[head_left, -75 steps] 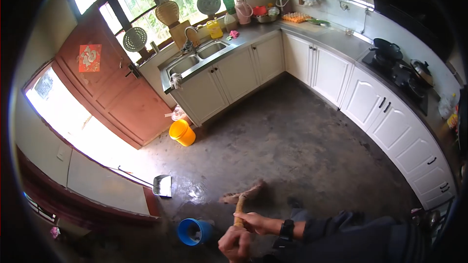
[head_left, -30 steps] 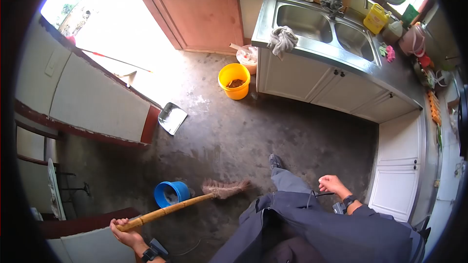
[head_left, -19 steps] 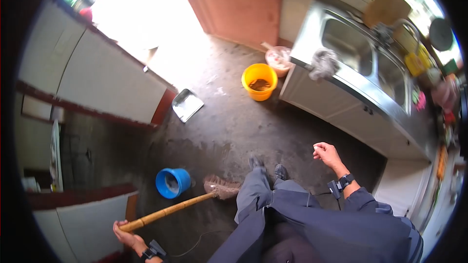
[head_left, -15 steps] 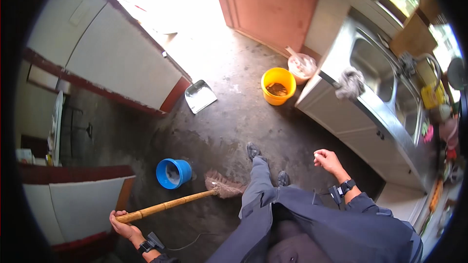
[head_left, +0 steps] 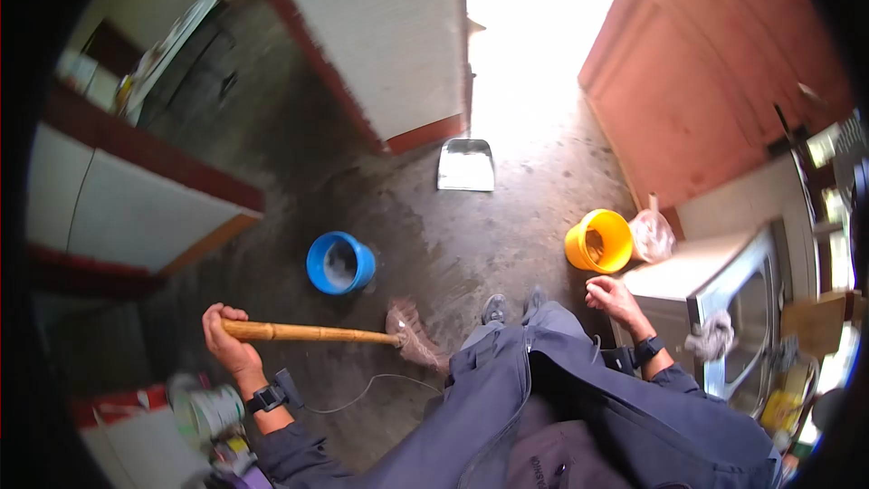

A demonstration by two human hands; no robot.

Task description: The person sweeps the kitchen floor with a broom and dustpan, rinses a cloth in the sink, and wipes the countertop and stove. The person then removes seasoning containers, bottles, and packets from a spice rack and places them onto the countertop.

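My left hand (head_left: 231,339) is closed around the end of a broom's bamboo handle (head_left: 308,332). The handle runs almost level across the view to the pinkish-brown broom head (head_left: 415,333), which is near the floor beside my legs. Beyond the handle stands a blue bucket (head_left: 340,263) with some greyish stuff inside. My right hand (head_left: 617,299) hangs at my right side, fingers curled, and nothing shows in it. Close past it is a yellow bucket (head_left: 598,242) with something brown at its bottom.
A metal dustpan (head_left: 466,166) lies near the bright doorway (head_left: 534,45). A bag-lined bin (head_left: 652,235) stands beside the yellow bucket. To the right is a sink counter (head_left: 692,281) with a grey cloth (head_left: 711,335) on its edge. White partitions (head_left: 389,36) stand at the left.
My view has turned left, so the room's contents have shifted. My feet now stand close together. The broom stays in my left hand, its handle more level in the view.
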